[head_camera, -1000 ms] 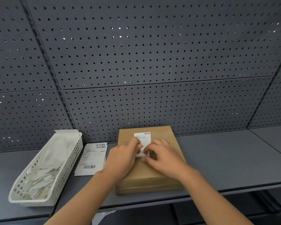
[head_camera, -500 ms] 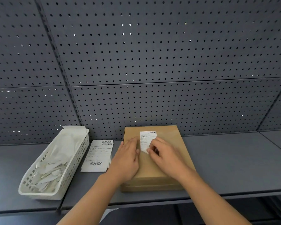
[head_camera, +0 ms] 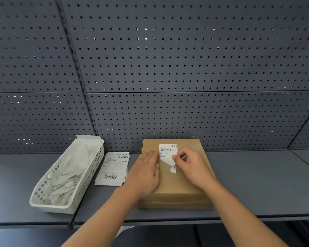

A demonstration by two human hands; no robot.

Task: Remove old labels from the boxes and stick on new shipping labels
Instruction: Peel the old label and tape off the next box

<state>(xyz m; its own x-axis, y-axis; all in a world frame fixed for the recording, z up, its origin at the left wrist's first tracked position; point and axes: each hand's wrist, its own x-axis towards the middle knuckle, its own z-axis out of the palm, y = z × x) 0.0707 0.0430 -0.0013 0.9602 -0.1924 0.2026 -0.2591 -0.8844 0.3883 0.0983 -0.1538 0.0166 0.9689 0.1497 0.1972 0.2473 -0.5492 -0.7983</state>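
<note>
At the front of the grey shelf point(head_camera: 257, 184) a flat cardboard box point(head_camera: 177, 191) is laid, its near side just behind the shelf edge. The left hand point(head_camera: 146, 172) is spread flat on the left part of the lid, fingers straight and close together, apparently so that the box is kept from sliding while the sticker is pulled. The right hand point(head_camera: 191, 166) is curled, and the loosened lower corner of the old label point(head_camera: 168, 151) is pinched between thumb and fingertips; a white flap is folded up off the lid, while the upper part is stuck down. A barcode is seen at the label's top right; the printed lines are too small to be read. Left of the box, new shipping labels point(head_camera: 112, 169) are stacked within reach, barcodes at top and bottom. Beyond them a white basket point(head_camera: 48, 207) is filled with peeled scraps, probably kept as a waste bin. Behind everything a dark pegboard point(head_camera: 185, 68) is mounted. No brand is legible.
</note>
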